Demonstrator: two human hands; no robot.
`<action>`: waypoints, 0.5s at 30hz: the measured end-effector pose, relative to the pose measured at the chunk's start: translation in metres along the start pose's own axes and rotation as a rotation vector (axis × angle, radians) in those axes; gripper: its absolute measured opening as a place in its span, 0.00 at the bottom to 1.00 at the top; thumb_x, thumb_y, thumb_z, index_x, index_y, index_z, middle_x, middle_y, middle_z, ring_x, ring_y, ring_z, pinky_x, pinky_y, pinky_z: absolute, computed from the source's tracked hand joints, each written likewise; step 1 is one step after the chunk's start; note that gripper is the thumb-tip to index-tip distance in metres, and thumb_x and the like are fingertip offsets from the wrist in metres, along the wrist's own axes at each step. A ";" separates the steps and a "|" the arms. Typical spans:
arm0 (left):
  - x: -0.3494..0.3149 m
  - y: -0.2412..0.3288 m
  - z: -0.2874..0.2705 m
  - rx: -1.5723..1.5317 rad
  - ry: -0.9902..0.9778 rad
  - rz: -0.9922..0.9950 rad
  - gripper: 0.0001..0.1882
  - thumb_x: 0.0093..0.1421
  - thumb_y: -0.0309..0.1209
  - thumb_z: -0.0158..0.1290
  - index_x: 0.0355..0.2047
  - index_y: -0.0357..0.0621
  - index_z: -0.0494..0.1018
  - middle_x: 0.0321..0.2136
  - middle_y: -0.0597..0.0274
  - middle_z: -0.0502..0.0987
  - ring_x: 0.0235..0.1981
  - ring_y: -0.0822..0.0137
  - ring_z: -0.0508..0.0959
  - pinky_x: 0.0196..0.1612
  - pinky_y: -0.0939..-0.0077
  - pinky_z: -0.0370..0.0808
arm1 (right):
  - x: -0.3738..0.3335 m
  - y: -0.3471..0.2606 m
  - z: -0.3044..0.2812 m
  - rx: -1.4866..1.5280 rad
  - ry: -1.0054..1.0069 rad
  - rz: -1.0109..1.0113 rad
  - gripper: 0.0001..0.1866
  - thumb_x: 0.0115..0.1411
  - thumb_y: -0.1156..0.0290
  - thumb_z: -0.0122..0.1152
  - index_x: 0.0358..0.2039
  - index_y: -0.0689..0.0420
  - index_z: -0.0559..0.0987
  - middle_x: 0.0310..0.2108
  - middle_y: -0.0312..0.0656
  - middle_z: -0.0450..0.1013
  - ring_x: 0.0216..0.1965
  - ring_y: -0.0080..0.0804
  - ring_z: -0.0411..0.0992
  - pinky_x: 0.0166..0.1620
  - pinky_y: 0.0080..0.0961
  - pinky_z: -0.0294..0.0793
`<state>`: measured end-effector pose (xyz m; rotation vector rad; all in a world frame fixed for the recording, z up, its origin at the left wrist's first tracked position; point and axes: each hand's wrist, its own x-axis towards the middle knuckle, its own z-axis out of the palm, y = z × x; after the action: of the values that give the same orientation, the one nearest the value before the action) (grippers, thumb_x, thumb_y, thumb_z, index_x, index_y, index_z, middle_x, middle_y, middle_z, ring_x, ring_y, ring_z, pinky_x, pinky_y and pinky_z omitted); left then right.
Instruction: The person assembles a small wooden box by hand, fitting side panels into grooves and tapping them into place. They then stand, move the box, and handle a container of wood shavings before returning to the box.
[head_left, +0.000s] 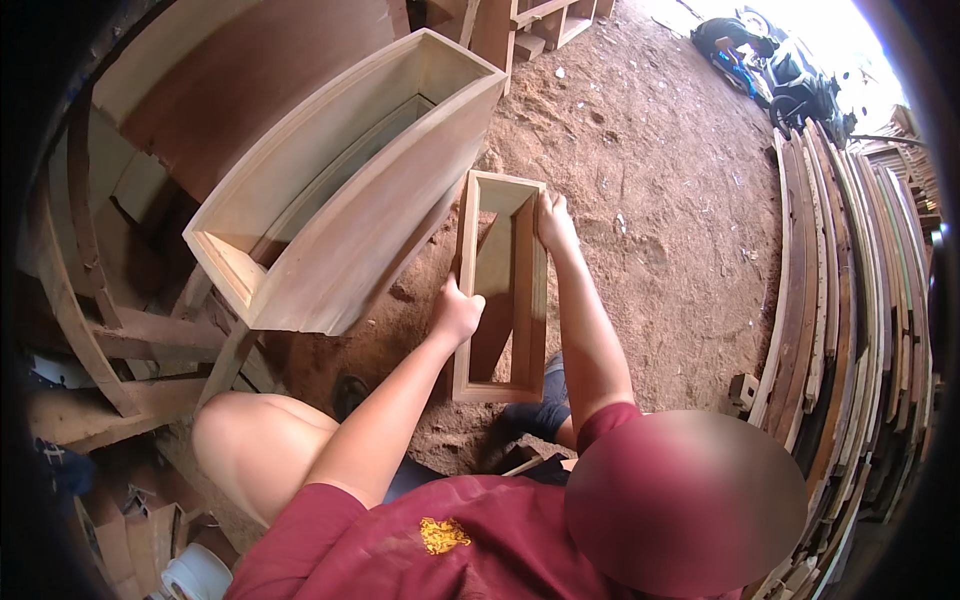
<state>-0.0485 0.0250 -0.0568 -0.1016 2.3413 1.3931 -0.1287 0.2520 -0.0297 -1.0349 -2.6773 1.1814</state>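
A narrow rectangular wooden frame (537, 300), open through its middle, is held up over the ground in front of me. My left hand (459, 313) grips its left side around the middle, with the thumb laid over the edge. Near the far right corner, my right hand (556, 222) is closed on the other long side. Just left of the frame stands a bigger, long wooden box (385, 215) with a moulded rim, its open side facing up. The near end of the frame hangs close above my legs.
Long wooden planks (835, 300) are stacked along the right. Wooden supports (160, 340) and a large curved panel (260, 90) crowd the left. Motorcycles (780, 65) stand at the far right, beyond brown loose ground (660, 220). A white bucket-like container (195, 573) sits at lower left.
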 end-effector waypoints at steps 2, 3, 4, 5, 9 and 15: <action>-0.002 0.005 0.001 0.018 -0.033 -0.006 0.42 0.46 0.34 0.52 0.63 0.26 0.60 0.51 0.30 0.74 0.54 0.42 0.75 0.60 0.60 0.71 | -0.004 0.006 -0.006 -0.027 -0.013 0.019 0.36 0.68 0.43 0.35 0.60 0.65 0.63 0.56 0.66 0.68 0.61 0.58 0.65 0.63 0.46 0.59; -0.003 0.007 0.002 0.027 -0.045 -0.012 0.42 0.46 0.34 0.51 0.63 0.26 0.59 0.51 0.30 0.73 0.55 0.42 0.75 0.60 0.60 0.70 | -0.006 0.008 -0.007 -0.040 -0.024 0.026 0.36 0.68 0.43 0.35 0.60 0.64 0.63 0.56 0.66 0.69 0.61 0.58 0.65 0.63 0.46 0.59; 0.001 0.004 0.002 0.034 -0.039 -0.001 0.42 0.47 0.34 0.51 0.63 0.26 0.59 0.51 0.29 0.73 0.55 0.42 0.74 0.60 0.61 0.70 | -0.002 0.002 -0.007 -0.014 -0.032 0.036 0.36 0.68 0.43 0.35 0.60 0.65 0.63 0.56 0.66 0.69 0.61 0.58 0.66 0.63 0.45 0.59; 0.003 0.003 0.004 0.021 -0.018 0.033 0.42 0.47 0.33 0.51 0.63 0.26 0.59 0.51 0.30 0.73 0.55 0.42 0.74 0.60 0.61 0.70 | 0.008 -0.005 -0.011 0.015 -0.031 0.050 0.36 0.68 0.43 0.35 0.60 0.65 0.63 0.56 0.65 0.69 0.61 0.57 0.66 0.63 0.44 0.60; -0.002 0.021 0.006 -0.016 -0.029 0.064 0.39 0.47 0.32 0.52 0.61 0.30 0.62 0.44 0.32 0.78 0.48 0.41 0.78 0.55 0.57 0.73 | 0.045 -0.010 -0.019 0.014 -0.016 0.139 0.36 0.68 0.42 0.34 0.62 0.61 0.61 0.59 0.61 0.67 0.63 0.57 0.64 0.65 0.62 0.47; -0.004 0.002 0.002 -0.045 0.023 0.123 0.35 0.47 0.32 0.52 0.58 0.31 0.64 0.40 0.34 0.79 0.45 0.43 0.80 0.50 0.58 0.75 | -0.014 -0.011 -0.017 -0.015 -0.079 0.097 0.36 0.68 0.41 0.31 0.63 0.58 0.59 0.62 0.58 0.65 0.65 0.59 0.61 0.63 0.74 0.41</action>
<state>-0.0444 0.0265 -0.0545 0.0144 2.3706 1.5112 -0.1192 0.2496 -0.0075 -1.1567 -2.7279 1.2460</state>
